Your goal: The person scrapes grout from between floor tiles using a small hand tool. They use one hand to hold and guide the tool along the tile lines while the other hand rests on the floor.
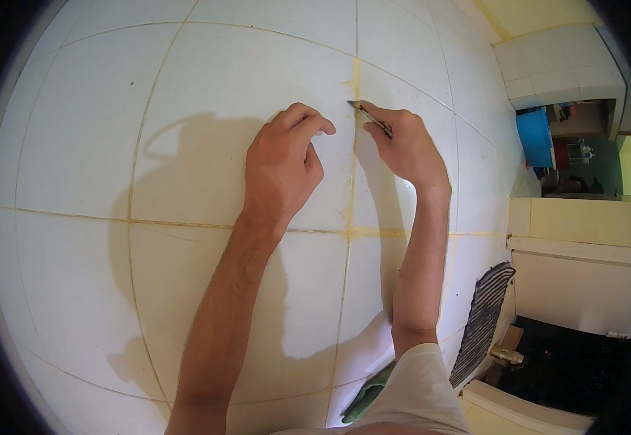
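Observation:
My right hand point(408, 145) grips a slim knife-like tool point(375, 121) with a dark pointed tip. The tip lies at a tile joint point(354, 163) that has yellowish residue smeared along it. To the left, my left hand point(284, 159) is above the same white tile, with its fingers loosely bent. A gap shows between its index finger and thumb, and I see nothing held there. The far fingers of this hand are partly hidden behind the index finger.
White floor tiles point(207, 290) with yellowed joints spread around me. A striped mat point(483, 319) lies at the right, near a doorway. Farther off stands a blue bucket point(535, 138). A green cloth-like item point(368, 391) is partly hidden beside my right sleeve.

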Action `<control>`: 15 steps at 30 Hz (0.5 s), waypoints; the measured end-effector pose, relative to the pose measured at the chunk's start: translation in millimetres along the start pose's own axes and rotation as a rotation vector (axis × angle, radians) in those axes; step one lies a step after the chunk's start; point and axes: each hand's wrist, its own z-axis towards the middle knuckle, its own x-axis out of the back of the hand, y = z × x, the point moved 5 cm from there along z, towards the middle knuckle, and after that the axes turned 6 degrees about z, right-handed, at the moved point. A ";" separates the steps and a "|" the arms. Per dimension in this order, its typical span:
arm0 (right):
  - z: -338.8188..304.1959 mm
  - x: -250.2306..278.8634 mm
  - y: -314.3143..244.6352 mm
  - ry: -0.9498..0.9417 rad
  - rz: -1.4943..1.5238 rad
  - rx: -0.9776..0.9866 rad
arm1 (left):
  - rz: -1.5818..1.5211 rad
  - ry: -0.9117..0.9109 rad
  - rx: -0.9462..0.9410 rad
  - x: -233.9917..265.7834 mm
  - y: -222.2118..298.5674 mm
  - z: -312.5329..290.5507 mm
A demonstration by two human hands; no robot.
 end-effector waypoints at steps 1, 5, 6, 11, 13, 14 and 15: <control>0.2 -3.6 2.8 -0.019 0.019 -0.002 | -0.004 0.004 0.001 0.1 0.2 -0.1; 5.5 -2.5 10.6 -0.042 0.067 -0.048 | 0.001 -0.008 0.021 -1.7 1.1 0.4; 7.9 -4.0 10.1 -0.061 0.054 -0.060 | 0.004 0.010 0.010 -0.7 0.1 -0.2; 10.6 -13.9 9.1 -0.003 0.125 0.010 | -0.004 0.039 -0.010 -2.8 -1.4 -0.7; 13.3 -16.7 8.5 0.002 0.161 -0.012 | -0.007 0.035 -0.005 -1.5 -0.5 -0.3; 13.6 -17.1 8.9 0.015 0.171 0.011 | -0.008 0.032 -0.002 -0.6 0.0 0.1; 13.6 -18.3 10.8 0.027 0.179 0.032 | 0.004 0.019 0.000 -0.8 0.2 0.4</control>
